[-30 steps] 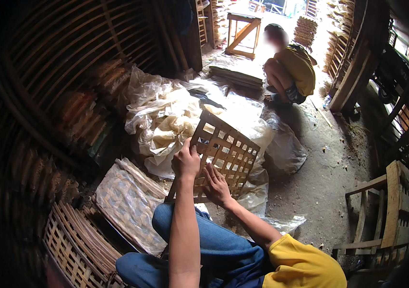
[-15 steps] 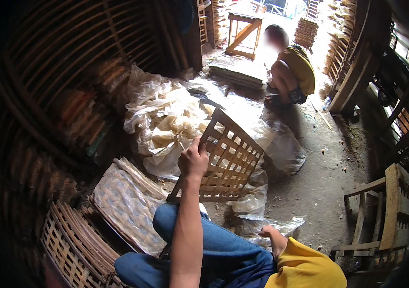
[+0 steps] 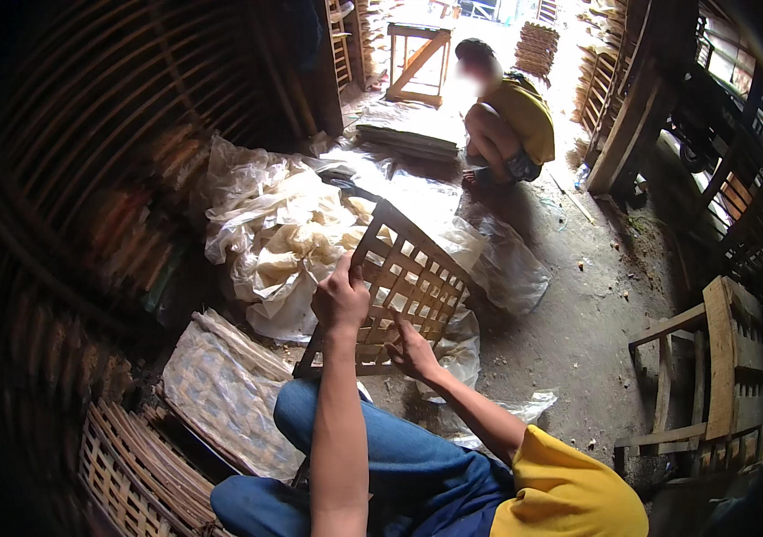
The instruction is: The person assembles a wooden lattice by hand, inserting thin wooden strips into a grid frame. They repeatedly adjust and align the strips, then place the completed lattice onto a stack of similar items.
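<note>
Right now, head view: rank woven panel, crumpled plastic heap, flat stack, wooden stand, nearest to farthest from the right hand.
1. Woven panel: right by the right hand.
2. Crumpled plastic heap: beyond the panel, to its left.
3. Flat stack: farther ahead, on the floor.
4. Wooden stand: farthest, behind the stack.

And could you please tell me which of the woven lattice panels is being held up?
The lattice panel gripped by the left hand, tilted up beyond the knees; the stacked panels at lower left are in neither hand.
</note>
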Demonstrator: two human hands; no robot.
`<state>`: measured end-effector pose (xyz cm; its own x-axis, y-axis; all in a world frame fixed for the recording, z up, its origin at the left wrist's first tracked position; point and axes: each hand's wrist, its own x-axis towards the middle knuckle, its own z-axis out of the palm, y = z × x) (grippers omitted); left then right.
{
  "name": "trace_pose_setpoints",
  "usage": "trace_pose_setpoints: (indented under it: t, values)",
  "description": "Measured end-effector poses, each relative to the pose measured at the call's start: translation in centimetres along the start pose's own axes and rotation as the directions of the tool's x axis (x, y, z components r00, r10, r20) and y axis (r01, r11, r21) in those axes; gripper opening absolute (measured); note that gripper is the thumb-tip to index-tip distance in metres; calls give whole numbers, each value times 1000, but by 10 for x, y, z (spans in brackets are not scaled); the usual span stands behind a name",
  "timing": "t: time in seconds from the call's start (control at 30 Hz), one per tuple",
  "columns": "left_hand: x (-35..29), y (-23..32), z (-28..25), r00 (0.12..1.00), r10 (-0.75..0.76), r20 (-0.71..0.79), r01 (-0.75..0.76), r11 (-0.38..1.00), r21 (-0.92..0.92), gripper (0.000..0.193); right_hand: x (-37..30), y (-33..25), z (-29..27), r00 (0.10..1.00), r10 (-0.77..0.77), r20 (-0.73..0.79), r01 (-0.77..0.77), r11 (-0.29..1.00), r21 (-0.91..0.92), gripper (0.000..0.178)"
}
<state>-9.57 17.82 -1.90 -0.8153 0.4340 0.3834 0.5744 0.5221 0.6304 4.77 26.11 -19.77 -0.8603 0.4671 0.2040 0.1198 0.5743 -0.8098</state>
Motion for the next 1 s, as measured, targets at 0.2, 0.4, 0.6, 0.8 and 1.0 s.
trace_pose_setpoints:
  t: [0.2,0.4,0.6,0.8,1.0]
  values:
    - [-3,-3,-4,1000,-10,-11,10,1000,-22,23,-36,48,-23,915,-299,272,382,860,-338,83]
    - [-7,-12,-13,1000,-16,-22,16,1000,-12,23,-153,189,-175,774,604,189,-459,741,-490,107]
    - [-4,-5,-7,999,-30,-33,28,998,-55,24,-363,277,-466,177,677,-714,-968,-11,-251,114]
    - [2,-13,5,1000,-11,12,11,998,67,30,-395,198,-610,3,346,-938,-987,154,54,95]
    - [3,-33,-2,995,-29,98,41,991,-124,27,-286,65,-604,-35,511,-859,-931,295,213,79]
